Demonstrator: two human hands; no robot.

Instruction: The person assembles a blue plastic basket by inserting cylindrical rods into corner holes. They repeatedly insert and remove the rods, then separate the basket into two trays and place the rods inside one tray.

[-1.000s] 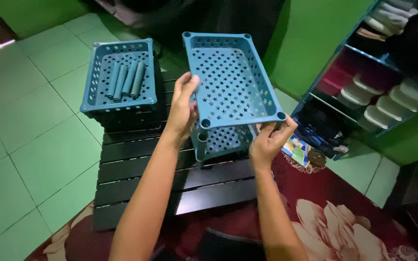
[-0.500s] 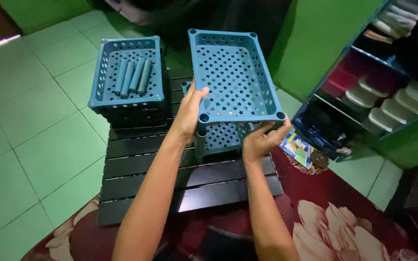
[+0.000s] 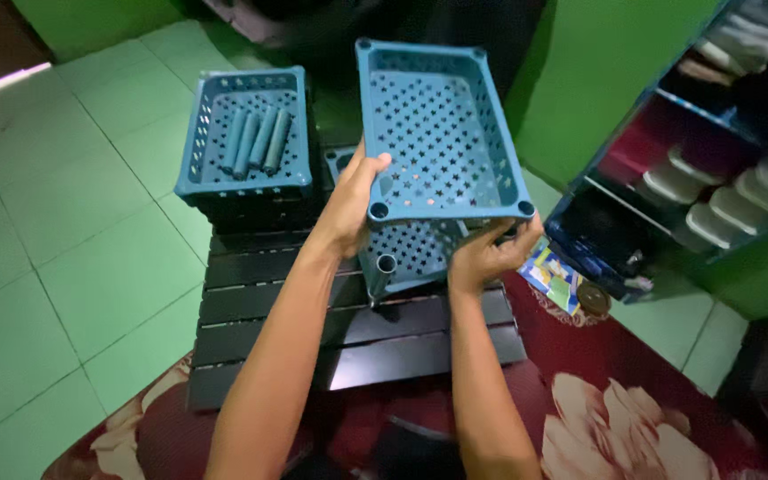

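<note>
— Gripped how?
— Left hand (image 3: 353, 200) clasped the tray (image 3: 442, 133) at its near-left rim; right hand (image 3: 486, 253) pinched the near-right corner, mid-frame.
— Which step?
— Seemingly seating it over a post (image 3: 387, 271) on the lower tray (image 3: 415, 253); corner sockets needed aligning.
— Lie?
— Long axis ran toward the frame's top, tilted.

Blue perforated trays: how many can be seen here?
3: one held up by both hands, one below it on posts, one at left holding tubes. More may be hidden.
</note>
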